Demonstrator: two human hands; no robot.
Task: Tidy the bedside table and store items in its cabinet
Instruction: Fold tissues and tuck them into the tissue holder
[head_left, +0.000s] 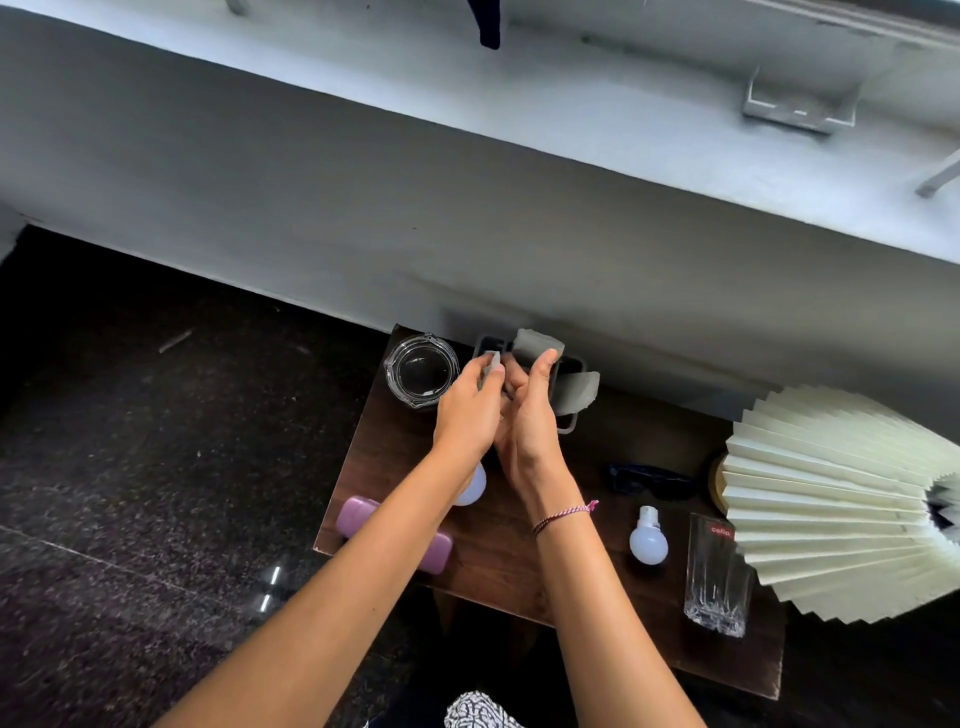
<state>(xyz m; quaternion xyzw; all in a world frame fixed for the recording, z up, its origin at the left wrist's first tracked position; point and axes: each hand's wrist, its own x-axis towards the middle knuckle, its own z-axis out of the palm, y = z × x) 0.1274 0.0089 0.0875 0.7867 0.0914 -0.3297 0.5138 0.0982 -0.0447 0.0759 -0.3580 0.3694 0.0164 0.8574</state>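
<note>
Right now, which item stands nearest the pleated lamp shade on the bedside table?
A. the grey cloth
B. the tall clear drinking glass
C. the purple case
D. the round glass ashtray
B: the tall clear drinking glass stands right beside the pleated lamp shade at the table's right end, while the purple case, ashtray and grey cloth sit further left.

Pale wall (363, 197) above dark speckled floor (130, 467)

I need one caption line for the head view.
Both hands fold a grey cloth above a cluttered bedside table.
</note>
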